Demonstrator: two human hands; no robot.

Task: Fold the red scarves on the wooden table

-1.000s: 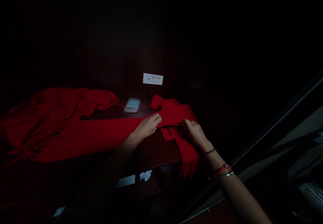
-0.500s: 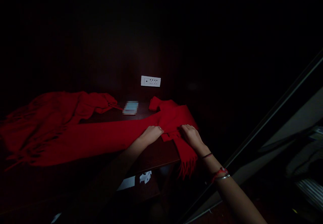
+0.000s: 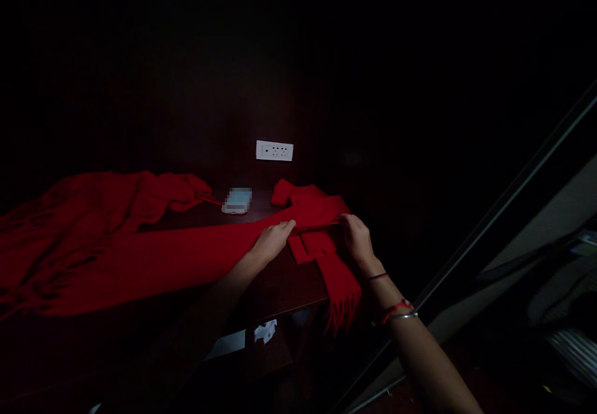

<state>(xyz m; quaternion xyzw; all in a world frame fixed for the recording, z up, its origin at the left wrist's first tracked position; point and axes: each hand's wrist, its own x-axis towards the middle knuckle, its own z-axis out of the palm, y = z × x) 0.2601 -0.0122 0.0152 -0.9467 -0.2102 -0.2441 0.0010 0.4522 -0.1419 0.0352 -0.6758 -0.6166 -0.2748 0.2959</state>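
A long red scarf (image 3: 153,255) lies across a dark wooden table (image 3: 280,283), bunched at the far left and folded near the right end, its fringe (image 3: 342,308) hanging over the front edge. My left hand (image 3: 273,240) rests on the scarf beside the fold, fingers curled onto the cloth. My right hand (image 3: 357,237) grips the scarf's right edge at the fold; bracelets circle that wrist.
A phone (image 3: 236,201) lies on the table behind the scarf. A white wall socket (image 3: 274,150) sits on the dark wall above it. White paper scraps (image 3: 265,331) show below the table edge. A dark slanted rail (image 3: 504,215) runs along the right.
Both hands have shifted slightly on the folded part of the scarf; my right hand moved up to the fold's right edge. The view drifted a little.
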